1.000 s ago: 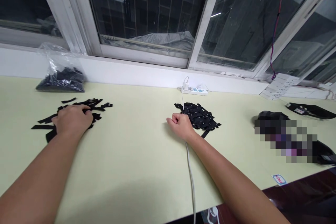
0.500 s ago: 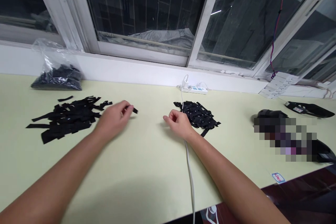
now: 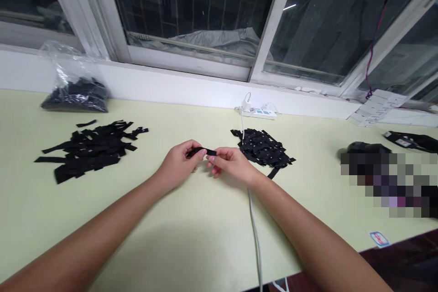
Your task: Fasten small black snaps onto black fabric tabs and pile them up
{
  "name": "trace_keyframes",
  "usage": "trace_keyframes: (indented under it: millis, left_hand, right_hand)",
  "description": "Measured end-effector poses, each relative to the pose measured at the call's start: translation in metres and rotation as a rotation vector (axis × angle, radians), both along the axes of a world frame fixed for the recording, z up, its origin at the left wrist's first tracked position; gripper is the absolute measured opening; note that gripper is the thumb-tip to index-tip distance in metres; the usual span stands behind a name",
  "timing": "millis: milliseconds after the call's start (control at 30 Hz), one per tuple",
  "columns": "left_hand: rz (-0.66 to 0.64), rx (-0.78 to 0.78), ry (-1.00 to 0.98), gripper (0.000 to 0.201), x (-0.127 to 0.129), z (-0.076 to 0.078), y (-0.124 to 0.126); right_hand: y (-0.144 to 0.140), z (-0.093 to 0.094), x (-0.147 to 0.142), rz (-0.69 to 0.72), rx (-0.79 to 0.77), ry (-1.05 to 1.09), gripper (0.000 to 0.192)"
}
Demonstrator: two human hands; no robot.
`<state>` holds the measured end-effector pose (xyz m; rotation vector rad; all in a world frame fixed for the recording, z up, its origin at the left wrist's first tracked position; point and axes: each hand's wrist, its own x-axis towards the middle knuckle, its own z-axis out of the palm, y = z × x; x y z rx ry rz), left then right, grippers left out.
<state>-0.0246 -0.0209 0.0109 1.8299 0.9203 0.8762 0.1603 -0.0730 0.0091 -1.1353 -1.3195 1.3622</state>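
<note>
Near the middle of the pale yellow-green surface (image 3: 191,219), the left hand (image 3: 179,166) and right hand (image 3: 231,164) each pinch one end of a short black fabric strip (image 3: 203,151) — light and limp, seemingly best gripped by its ends.

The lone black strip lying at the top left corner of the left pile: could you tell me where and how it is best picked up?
Pinch the lone black strip across its narrow width near the middle, coming straight down from above. It lies flat on the table, apart from the left pile, so a low fingertip pinch probably suits it best.
</note>
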Motion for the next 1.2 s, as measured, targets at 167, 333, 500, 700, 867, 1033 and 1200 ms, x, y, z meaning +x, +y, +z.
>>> trace_keyframes:
  millis: [167,333,500,700,867,1033,1200]
  left_hand:
    - [-0.019,-0.104,-0.068,0.025,0.001,0.003,-0.003]
    - [-0.033,-0.149,-0.087,0.022,0.001,0.004,-0.006]
    - [-0.036,-0.21,-0.114,0.02,0.002,0.007,-0.006]
    - [-0.051,-0.255,-0.133,0.024,0.002,0.009,-0.007]
    - [-0.025,-0.132,-0.063,0.027,0.0,0.001,-0.005]
    - [0.018,0.17,0.097,0.022,-0.003,0.003,-0.006]
    - [-0.053,0.339,0.066,0.018,-0.004,0.01,-0.011]
  right_hand:
    - [-0.002,0.007,0.004,-0.109,-0.047,0.027,0.028]
    - [-0.002,0.007,0.007,-0.153,-0.067,0.06,0.017]
    - [0.0,0.006,0.008,-0.189,-0.093,0.051,0.017]
    - [0.0,0.007,0.009,-0.22,-0.106,0.049,0.013]
    - [-0.001,0.008,0.018,-0.161,-0.151,0.145,0.028]
    - [0.0,0.012,0.025,-0.071,-0.255,0.21,0.042]
    - [-0.004,0.014,0.018,0.078,-0.227,0.141,0.035]
